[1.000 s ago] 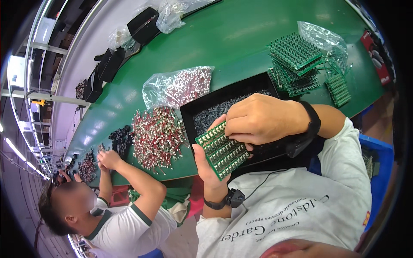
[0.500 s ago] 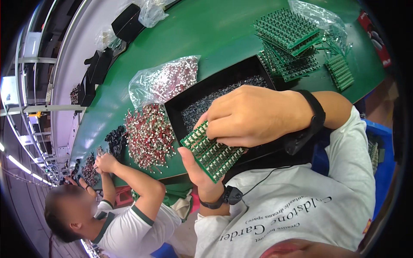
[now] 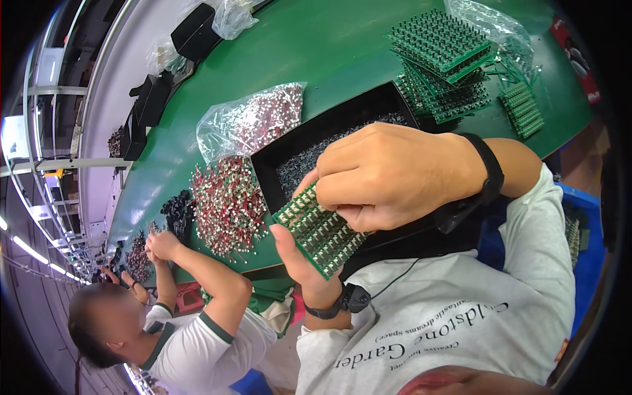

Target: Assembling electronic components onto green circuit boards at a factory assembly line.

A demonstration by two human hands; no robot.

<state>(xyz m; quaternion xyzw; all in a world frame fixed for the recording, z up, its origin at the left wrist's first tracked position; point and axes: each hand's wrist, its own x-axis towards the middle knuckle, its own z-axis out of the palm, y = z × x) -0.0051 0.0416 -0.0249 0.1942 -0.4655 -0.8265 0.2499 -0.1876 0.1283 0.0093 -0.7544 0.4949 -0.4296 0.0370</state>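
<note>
Head view, near to far. The left hand (image 3: 299, 260) is gripping a green circuit board (image 3: 320, 232) by its lower edge, thumb lying along the near side, and is holding it tilted just above the near rim of the tray. The right hand (image 3: 395, 174) is curling over the board's upper end, fingertips (image 3: 309, 191) pressing on its rows of small parts; whether they are pinching a loose part cannot be told.

Directly behind both hands, a black rectangular tray (image 3: 289, 158) is sitting on the green bench (image 3: 316, 59) and is holding a layer of small grey-black parts (image 3: 299, 172). Just left of the left hand, a loose heap of red and silver components (image 3: 227, 204) is lying bare on the bench. Beyond that heap and left of the right hand, a clear plastic bag (image 3: 247, 122) is lying on its side, filled with the same red and silver pieces.

Farther out, beyond and to the right of the right hand, stacks of populated green boards (image 3: 441, 46) are resting beside a crumpled clear bag (image 3: 490, 26); a narrower green board (image 3: 523, 108) is lying near them. At the far left bench edge, black boxes (image 3: 197, 29) and another clear bag (image 3: 230, 16) are standing well apart from the hands.

Down the bench to the left, another person's hand (image 3: 161, 245) is working at small dark piles (image 3: 178, 210).
</note>
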